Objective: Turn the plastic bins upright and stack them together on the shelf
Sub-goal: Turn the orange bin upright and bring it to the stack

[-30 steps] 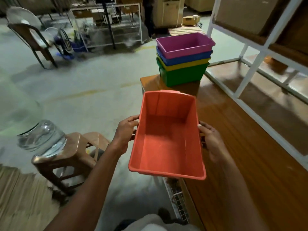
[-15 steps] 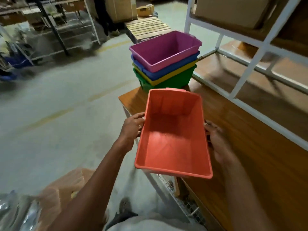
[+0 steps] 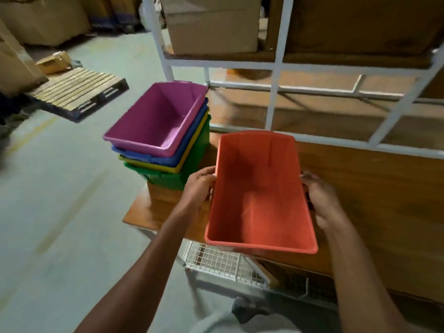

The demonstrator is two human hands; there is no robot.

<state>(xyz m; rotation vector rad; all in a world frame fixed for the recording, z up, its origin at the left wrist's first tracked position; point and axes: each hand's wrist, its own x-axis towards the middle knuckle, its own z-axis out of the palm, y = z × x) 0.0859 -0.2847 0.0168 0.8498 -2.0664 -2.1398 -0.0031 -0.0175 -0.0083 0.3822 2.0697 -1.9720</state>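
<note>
From my head camera, looking down: I hold the orange rectangular plastic bin [image 3: 260,195] upright, mouth up, in the air over the front of the brown wooden shelf board [image 3: 374,188]. My left hand [image 3: 200,186] grips its left long wall, fingers curled over the rim and down the outside. My right hand [image 3: 320,200] clasps the right wall the same way, though most of those fingers are hidden behind the plastic, so I can only say the hand wraps the side.

To the left and a little further from me stands the stack, on the corner of the same board: a green plastic bin [image 3: 194,162] at the bottom, then a yellow plastic bin [image 3: 189,152], a blue plastic bin [image 3: 192,138], and a magenta plastic bin [image 3: 163,118] on top, all upright and nested (the magenta one sits slightly askew to the ones below). The orange bin is near the stack but not touching it.

By my reckoning four bins are done and this fifth is already turned right way up. What remains is to carry it left, square it with the magenta bin and lower it in. I see no other bins waiting. White metal shelf framing [image 3: 276,68] rises behind, with cardboard boxes [image 3: 211,22] above.
</note>
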